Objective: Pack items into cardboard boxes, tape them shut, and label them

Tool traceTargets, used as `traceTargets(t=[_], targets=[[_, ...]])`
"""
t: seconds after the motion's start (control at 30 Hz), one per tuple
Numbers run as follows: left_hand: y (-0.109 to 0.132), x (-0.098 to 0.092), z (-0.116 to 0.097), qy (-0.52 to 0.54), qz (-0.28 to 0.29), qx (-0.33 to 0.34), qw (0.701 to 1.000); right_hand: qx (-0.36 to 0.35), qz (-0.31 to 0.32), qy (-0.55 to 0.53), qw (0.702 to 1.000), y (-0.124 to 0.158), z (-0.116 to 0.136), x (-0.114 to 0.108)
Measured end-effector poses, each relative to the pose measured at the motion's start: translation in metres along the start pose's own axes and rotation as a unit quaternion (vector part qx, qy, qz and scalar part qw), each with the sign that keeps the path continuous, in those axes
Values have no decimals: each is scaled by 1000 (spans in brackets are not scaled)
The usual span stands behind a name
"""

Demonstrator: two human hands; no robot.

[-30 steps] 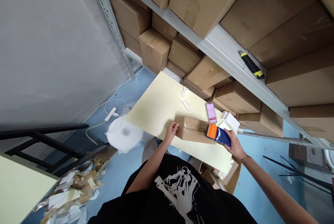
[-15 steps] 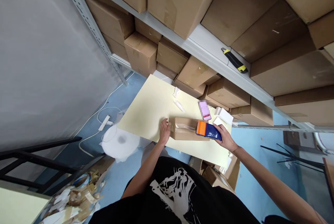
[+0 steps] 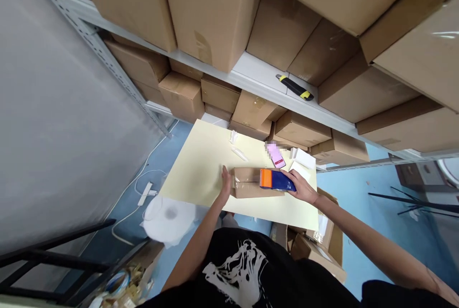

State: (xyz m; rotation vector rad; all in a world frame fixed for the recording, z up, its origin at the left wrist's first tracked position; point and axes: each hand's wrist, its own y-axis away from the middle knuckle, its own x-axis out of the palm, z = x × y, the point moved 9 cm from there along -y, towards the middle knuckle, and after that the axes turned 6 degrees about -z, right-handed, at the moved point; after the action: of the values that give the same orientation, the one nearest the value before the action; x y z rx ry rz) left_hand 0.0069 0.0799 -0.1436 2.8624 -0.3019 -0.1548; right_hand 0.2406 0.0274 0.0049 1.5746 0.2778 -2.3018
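Note:
A closed cardboard box (image 3: 247, 189) lies lengthwise on the pale yellow tabletop (image 3: 195, 169). My left hand (image 3: 225, 185) is upright against its left end, fingers stretched out, holding nothing. The fingers of my right hand (image 3: 300, 187) are wrapped round a blue tape dispenser (image 3: 283, 181) with an orange front (image 3: 266, 178). That orange front rests on or just over the top of the box, toward its right half; contact cannot be made out.
Behind the box lie a phone (image 3: 277, 156), a white strip (image 3: 239, 154) and white boxes (image 3: 304, 158). A shelf (image 3: 265, 78) with cartons and a yellow-black cutter (image 3: 294, 87) stands beyond the table. A white roll (image 3: 168, 217) is on the floor, left.
The view has shifted. My left hand's fingers, curled at the box end before, are now straighter and flat against it. The dispenser is still in my right hand over the box.

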Motion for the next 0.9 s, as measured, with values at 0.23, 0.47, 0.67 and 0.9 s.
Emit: traceTargets(t=[0.23,0.47,0.67,0.9], targets=[[18,24,-68,-403,121,262,869,2,10,3,1000,-7,-1,-11],[17,24,-59,-478,125,273,826,-47,82,47,994,-19,2,-28],[17,25,-66,-501,148,235,819,-57,86,56,993,-3,-26,-44],[18,30,-68,-555,192,173,791,-12,109,29,994,35,-82,-24]])
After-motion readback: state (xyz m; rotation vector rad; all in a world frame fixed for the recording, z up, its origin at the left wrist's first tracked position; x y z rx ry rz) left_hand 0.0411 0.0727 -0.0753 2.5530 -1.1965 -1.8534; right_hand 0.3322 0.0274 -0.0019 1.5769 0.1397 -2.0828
